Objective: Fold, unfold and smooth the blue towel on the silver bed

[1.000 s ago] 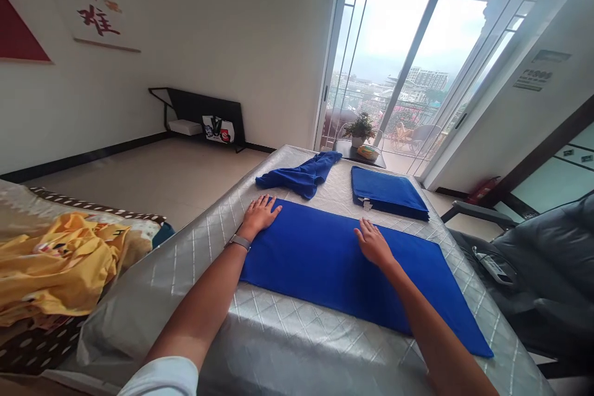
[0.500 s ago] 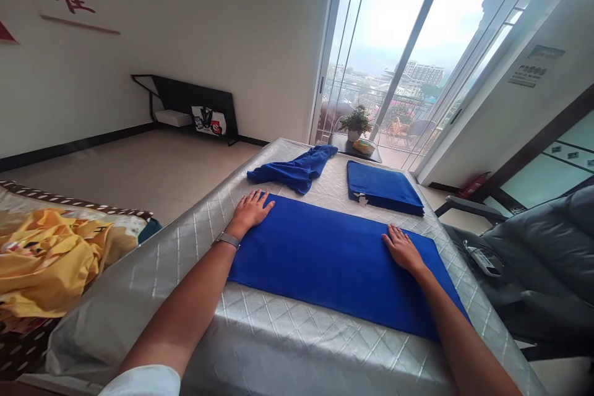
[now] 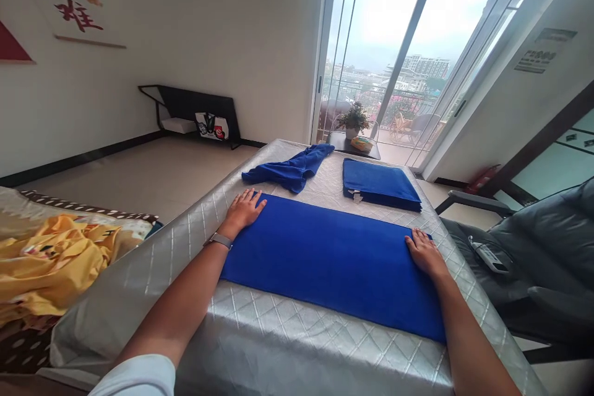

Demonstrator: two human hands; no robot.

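A blue cloth [image 3: 325, 260], folded into a long flat rectangle, lies across the near part of a silvery quilted mattress [image 3: 278, 322]. My left hand [image 3: 244, 208] rests flat on its far left corner, fingers stretched out. On the far right corner lies my right hand [image 3: 427, 252], also with fingers extended and palm down. Beyond them a crumpled blue cloth [image 3: 292, 168] sits at the far left of the mattress. A neat stack of folded blue cloths [image 3: 380, 182] with a white tag is at the far right.
Yellow fabric [image 3: 55, 266] is heaped on bedding at the left. A dark armchair [image 3: 542, 260] holding a white power strip [image 3: 489, 257] stands close on the right. Past the mattress are a potted plant [image 3: 353, 120] and a sliding glass door [image 3: 394, 43].
My right hand has slid rightward along the cloth's far edge to its corner. My left hand has stayed on the left corner. The view has shifted slightly.
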